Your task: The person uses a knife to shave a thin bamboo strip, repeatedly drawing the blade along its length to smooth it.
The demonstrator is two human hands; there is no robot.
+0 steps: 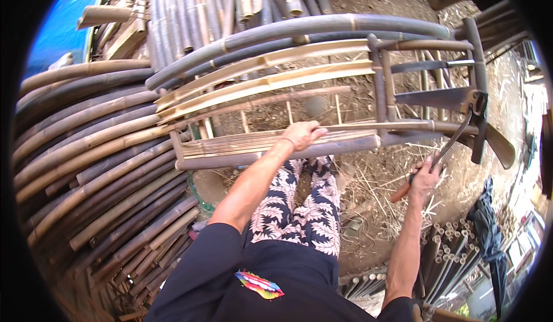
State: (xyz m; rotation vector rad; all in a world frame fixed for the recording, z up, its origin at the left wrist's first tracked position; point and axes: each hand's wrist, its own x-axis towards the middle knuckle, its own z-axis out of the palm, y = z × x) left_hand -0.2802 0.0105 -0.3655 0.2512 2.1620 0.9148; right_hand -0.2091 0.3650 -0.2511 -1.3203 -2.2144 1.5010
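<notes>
A bamboo frame [276, 159], long and ladder-like, stretches across in front of me, with split bamboo slats [242, 142] lying along its near side. My left hand [304, 136] rests on these slats, fingers curled round a bamboo strip at its middle. Off to the right, beside the frame's end, my right hand [425, 178] is closed round a long knife [455, 140] with a brown wooden handle and a dark, slightly curved blade pointing up and away. A hand saw [435, 98] lies across the frame's right end. Beyond it rests a second long blade [420, 66].
Bamboo poles [86, 143] are stacked on the left, and more cut lengths [207, 13] lie at the back. Pale split bamboo pieces [265, 85] span the frame. Upright bamboo tubes [452, 247] stand at the lower right beside dark cloth [489, 230]. Shavings [368, 198] litter the ground.
</notes>
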